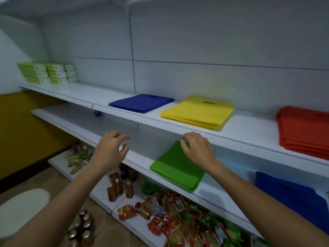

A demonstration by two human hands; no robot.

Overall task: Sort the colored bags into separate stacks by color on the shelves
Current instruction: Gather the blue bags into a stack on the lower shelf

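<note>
Item 1, right hand (197, 148): I see its fingers curled down onto the far edge of the green bags (178, 168), grasping the top of that stack.
Item 2, left hand (112, 150): released, fingers loosely bent, holding nothing, over the front edge of the middle shelf (137, 157), well to the left of the green bags.
Item 3, green bags: one stack, flat on the middle shelf, just under my right wrist.
Item 4, upper shelf (249, 129): three stacks set apart in a row, one each of blue bags (140, 103), yellow bags (197, 112) and red bags (304, 131).
Item 5, middle shelf, far right: one further blue stack (292, 196), beyond my right forearm.
Item 6, upper shelf, far left: green boxes (48, 73) in three columns.
</note>
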